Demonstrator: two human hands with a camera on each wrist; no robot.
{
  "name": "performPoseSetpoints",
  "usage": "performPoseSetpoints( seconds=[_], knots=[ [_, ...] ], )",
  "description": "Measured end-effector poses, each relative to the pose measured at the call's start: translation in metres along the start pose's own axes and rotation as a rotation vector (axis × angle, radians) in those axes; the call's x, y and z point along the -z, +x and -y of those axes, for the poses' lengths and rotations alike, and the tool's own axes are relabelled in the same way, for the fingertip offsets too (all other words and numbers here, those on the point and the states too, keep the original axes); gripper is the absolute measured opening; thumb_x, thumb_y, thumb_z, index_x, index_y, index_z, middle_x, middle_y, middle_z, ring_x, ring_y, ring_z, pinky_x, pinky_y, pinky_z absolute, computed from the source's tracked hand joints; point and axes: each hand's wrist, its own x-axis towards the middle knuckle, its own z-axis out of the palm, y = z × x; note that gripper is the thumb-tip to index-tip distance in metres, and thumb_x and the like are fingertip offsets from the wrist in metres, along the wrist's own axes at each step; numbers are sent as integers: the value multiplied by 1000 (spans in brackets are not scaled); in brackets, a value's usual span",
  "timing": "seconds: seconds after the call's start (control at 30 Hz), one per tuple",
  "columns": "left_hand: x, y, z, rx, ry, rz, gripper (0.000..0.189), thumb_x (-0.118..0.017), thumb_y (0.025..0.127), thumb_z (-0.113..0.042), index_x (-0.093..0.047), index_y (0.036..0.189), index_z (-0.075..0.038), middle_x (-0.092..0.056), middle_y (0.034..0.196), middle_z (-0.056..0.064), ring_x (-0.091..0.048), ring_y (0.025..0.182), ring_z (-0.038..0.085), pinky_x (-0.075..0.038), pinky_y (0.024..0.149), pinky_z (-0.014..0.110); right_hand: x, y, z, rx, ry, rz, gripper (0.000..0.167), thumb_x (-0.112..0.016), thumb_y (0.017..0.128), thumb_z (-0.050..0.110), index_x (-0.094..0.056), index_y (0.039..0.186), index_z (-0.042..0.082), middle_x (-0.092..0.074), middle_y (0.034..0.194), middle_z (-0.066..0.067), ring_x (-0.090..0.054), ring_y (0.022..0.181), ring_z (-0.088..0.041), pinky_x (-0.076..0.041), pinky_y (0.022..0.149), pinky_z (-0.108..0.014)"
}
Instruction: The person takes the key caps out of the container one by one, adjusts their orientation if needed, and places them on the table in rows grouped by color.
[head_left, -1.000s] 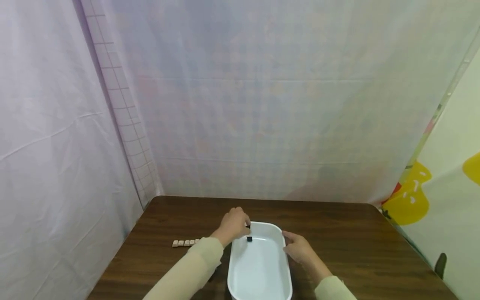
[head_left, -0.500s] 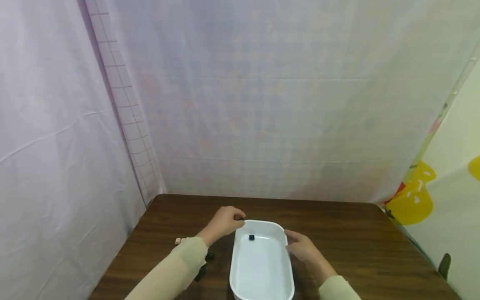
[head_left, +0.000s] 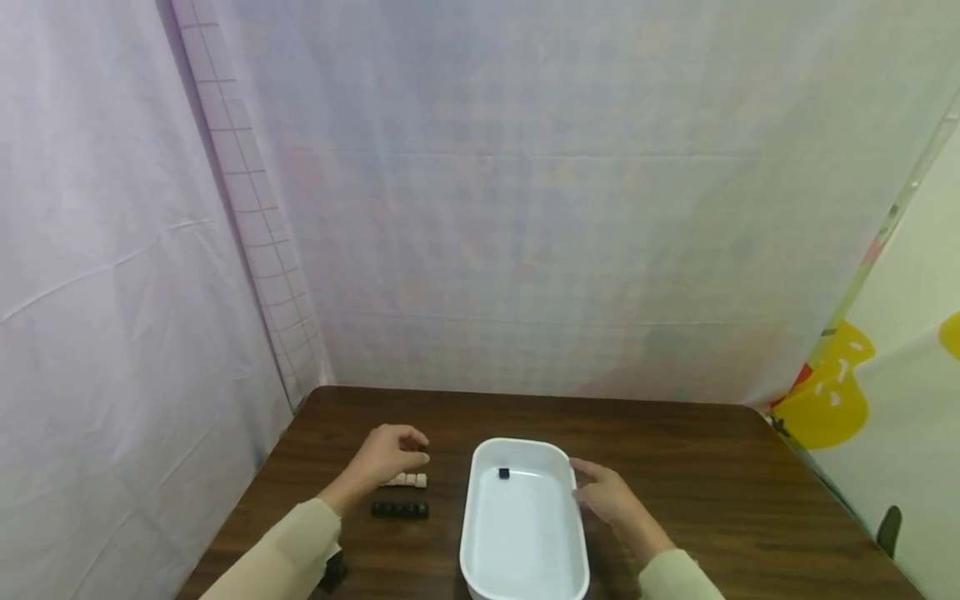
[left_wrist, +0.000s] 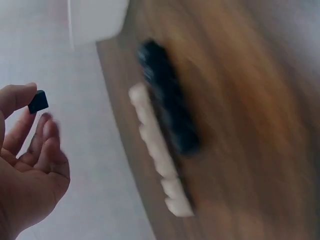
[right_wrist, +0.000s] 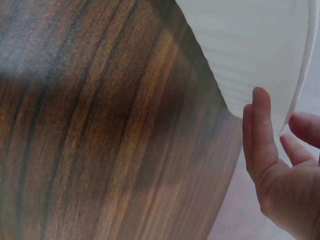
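Observation:
Thumb and finger of my left hand (head_left: 386, 457) pinch a small black keycap (left_wrist: 38, 102), seen in the left wrist view. In the head view that hand is raised left of the white tub (head_left: 525, 542), over a row of white keycaps (head_left: 408, 481) that it partly covers. Parallel to it, nearer me, lies a row of black keycaps (head_left: 400, 509). Inside the tub, a single black keycap (head_left: 504, 473) lies near the far left corner. My right hand (head_left: 609, 500) rests against the tub's right side, its fingers straight along the outer wall in the right wrist view.
The dark wooden table (head_left: 675, 467) extends on both sides of the tub. A black object (head_left: 333, 573), partly hidden by my left sleeve, lies near the front. Pale curtains (head_left: 525, 250) hang behind the table.
My left hand has moved left from the tub's far left corner to above the keycap rows, still pinching the black keycap. The right hand stays at the tub's side.

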Motion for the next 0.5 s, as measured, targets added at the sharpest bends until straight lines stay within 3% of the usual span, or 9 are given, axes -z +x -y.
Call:
performPoseSetpoints(
  seconds=[0.17,0.33,0.5],
  knots=[
    [14,-17,23,66,-9,-49,18,-76,83,-7,-72,99,-3,-63,82,0,-57,75,15,-48,64,33,1,1,0,-16,18,11,61,-56,83,-10,-43,142,-10,-63,113,-32,-66,84,-31,-57,66,-46],
    [20,-31,42,130,23,-78,18,-77,79,-4,-73,96,-4,-63,80,-1,-57,75,15,-48,66,35,4,-2,1,-44,1,28,63,-56,84,-9,-41,144,-8,-58,121,-35,-66,87,-32,-56,65,-50],
    [26,-42,62,139,46,-67,18,-78,77,-3,-73,94,-4,-66,83,-1,-59,78,15,-50,70,36,6,-3,3,-40,-2,32,64,-56,84,-9,-40,145,-7,-57,124,-36,-65,88,-32,-56,64,-51]
  ],
)
